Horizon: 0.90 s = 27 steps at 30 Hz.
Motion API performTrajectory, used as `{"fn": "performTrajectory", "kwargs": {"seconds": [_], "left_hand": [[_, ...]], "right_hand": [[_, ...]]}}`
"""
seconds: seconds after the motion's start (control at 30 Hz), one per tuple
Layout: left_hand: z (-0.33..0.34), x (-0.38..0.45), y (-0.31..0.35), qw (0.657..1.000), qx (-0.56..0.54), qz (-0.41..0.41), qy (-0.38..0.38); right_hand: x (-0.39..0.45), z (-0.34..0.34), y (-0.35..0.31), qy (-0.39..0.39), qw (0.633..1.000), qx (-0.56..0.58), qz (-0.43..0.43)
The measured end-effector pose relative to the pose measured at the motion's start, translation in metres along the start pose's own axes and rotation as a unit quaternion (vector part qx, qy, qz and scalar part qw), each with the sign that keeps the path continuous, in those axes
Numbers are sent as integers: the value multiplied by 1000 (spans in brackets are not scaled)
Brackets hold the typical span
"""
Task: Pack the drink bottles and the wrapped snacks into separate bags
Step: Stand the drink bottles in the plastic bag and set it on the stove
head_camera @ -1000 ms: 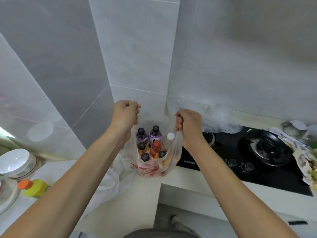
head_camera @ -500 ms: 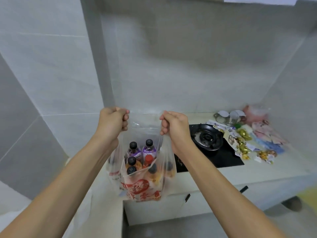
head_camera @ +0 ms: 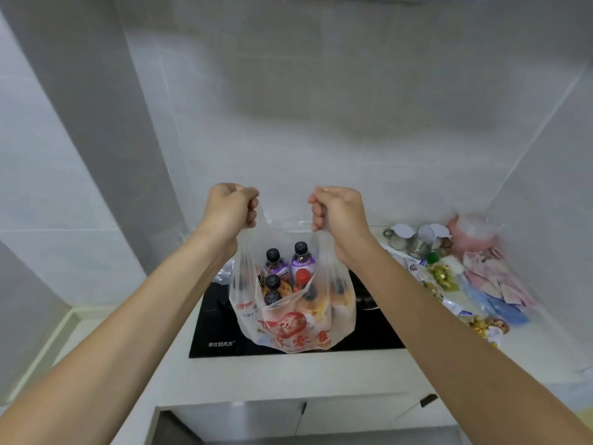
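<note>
**Bottle bag held over the hob, snacks waiting at 3 o'clock**

A thin plastic bag [head_camera: 290, 319] printed in red is held up by its two handles. The left hand [head_camera: 231, 205] is clenched on the left handle and the right hand [head_camera: 337, 208] is clenched on the right one, the two fists level and apart, so that the mouth of the bag is kept open between them. The bag hangs straight down from the hands, at 6 o'clock of them, with its long axis vertical. The drink bottles [head_camera: 288, 274] stand upright inside it, their caps pointing up toward the fists.

The bag is seen against the black hob [head_camera: 221, 322] set into the bench [head_camera: 321, 374]. Whether its bottom rests on the glass or hangs just clear of it cannot be told from this view.

The wrapped snacks [head_camera: 475, 287] lie loose on the bench at about 3 o'clock from the bag, well apart from it and nearer the right hand. Behind them, at 2 o'clock, some glass jars [head_camera: 414, 237] and a pink bag [head_camera: 471, 234] are seen against the wall.

The bottle half of the task is judged to be packed. The next move is judged to turn on the drop beneath the hands: a straight lowering would be needed to stand the bag down without tipping the bottles. After that the snacks would be reached rightward.
</note>
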State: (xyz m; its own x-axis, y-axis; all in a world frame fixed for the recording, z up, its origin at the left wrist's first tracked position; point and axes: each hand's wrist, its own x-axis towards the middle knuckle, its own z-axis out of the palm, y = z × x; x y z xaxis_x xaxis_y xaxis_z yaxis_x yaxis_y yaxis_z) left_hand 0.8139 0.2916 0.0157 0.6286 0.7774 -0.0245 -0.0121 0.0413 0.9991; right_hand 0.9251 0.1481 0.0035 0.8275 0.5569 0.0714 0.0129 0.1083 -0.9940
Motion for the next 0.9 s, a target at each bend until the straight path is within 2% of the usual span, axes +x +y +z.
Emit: {"fn": "performTrajectory", "kwargs": {"seconds": [0.27, 0.5, 0.9], "left_hand": [[71, 75, 14, 999, 0, 31, -38], [94, 148, 22, 995, -3, 54, -88], [118, 262, -16, 998, 34, 14, -43]], "right_hand": [[96, -47, -10, 43, 999, -9, -9], [175, -46, -13, 70, 997, -7, -11], [299, -32, 42, 89, 993, 21, 73]]}}
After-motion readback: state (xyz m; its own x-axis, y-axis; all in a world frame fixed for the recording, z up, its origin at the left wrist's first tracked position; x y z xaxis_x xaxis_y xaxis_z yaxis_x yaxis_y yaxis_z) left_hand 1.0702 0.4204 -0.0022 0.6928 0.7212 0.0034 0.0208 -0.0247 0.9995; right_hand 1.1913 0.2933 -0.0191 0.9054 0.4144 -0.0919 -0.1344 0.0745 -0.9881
